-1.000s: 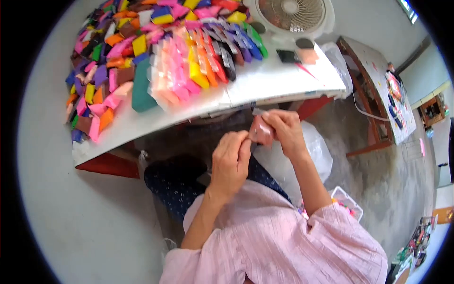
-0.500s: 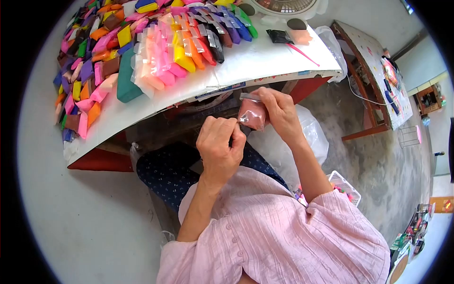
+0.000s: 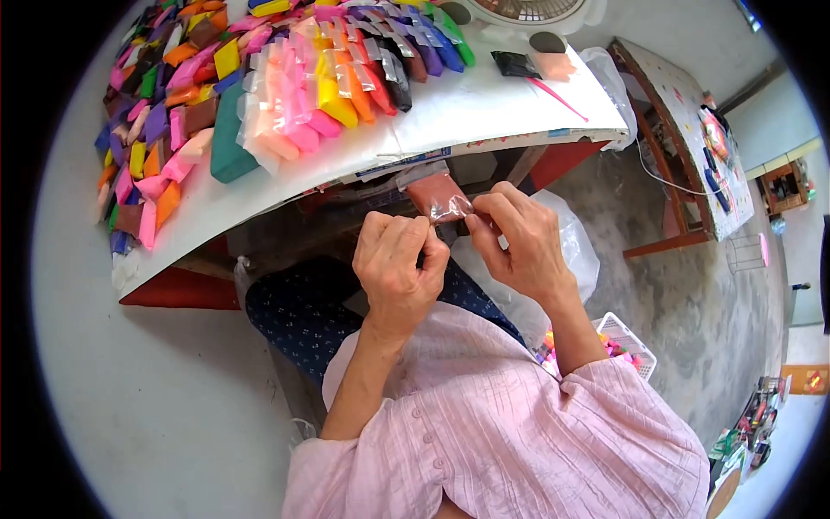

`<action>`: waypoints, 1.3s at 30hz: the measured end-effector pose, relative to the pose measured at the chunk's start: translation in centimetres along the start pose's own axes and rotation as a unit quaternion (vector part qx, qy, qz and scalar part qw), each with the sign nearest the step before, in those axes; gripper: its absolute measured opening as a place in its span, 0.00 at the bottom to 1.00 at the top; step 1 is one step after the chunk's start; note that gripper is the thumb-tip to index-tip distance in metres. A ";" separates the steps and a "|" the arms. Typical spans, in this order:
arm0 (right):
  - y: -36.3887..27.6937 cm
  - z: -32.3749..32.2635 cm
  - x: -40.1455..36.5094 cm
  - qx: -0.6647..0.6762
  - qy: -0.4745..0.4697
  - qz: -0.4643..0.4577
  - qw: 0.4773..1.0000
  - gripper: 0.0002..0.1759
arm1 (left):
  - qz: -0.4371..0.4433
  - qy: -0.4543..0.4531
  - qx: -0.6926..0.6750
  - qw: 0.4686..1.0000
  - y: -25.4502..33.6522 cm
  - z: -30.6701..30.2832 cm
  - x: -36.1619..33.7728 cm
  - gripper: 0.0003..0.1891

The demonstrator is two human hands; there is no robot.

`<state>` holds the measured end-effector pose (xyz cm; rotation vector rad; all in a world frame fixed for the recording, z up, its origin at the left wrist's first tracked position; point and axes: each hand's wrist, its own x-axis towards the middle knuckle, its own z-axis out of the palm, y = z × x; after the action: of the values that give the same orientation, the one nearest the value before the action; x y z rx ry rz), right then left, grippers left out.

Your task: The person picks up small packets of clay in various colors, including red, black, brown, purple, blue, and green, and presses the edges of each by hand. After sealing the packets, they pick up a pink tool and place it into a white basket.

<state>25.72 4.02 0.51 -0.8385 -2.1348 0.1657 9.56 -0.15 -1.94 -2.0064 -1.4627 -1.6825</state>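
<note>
A small clear plastic packet of brown clay [image 3: 436, 192] is held up between my two hands, just past the table's front edge. My left hand [image 3: 399, 264] pinches its near left corner with thumb and curled fingers. At the near right corner, the thumb and forefinger of my right hand [image 3: 520, 238] pinch the wrapper. The packet's clear flap points away from me. On the white table [image 3: 484, 108], a row of similar packets [image 3: 333, 82] in pink, yellow, orange, red, black and blue lies beside a dark green block [image 3: 229, 138].
A large heap of coloured packets [image 3: 164, 112] covers the table's left side. A black packet [image 3: 515, 64] and a pink stick [image 3: 560, 99] lie at the right, near a fan [image 3: 529, 10]. A white basket [image 3: 631, 342] and a plastic bag [image 3: 571, 251] are on the floor.
My right hand has moved from the packet's far right side down to its near right corner. The packet has tilted, its flap end swinging left and away.
</note>
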 end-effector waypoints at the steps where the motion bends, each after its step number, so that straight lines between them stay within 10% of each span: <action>1: 0.1 -0.1 0.0 -0.001 -0.002 -0.013 1.000 0.07 | 0.000 0.003 -0.004 1.000 0.0 0.0 0.0 0.09; 13: 0.3 1.6 -0.4 -0.076 0.105 -0.081 0.988 0.10 | 0.042 0.026 0.106 0.993 0.4 0.2 -0.4 0.09; 25: 0.4 1.2 -0.4 0.171 0.030 0.065 0.983 0.07 | 0.020 0.011 0.010 1.000 -0.5 0.2 -0.8 0.10; 35: 0.5 1.5 -0.2 0.034 0.081 -0.060 0.994 0.08 | 0.000 -0.048 -0.020 0.999 -0.5 -0.3 -0.3 0.07; 39: -0.2 1.1 -0.4 0.049 0.085 0.020 0.995 0.10 | 0.030 -0.038 0.025 0.999 0.4 -0.1 0.0 0.08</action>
<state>25.01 3.83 -0.37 -0.8093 -1.9357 0.2106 9.79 -0.39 -1.78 -2.0881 -1.4385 -1.5470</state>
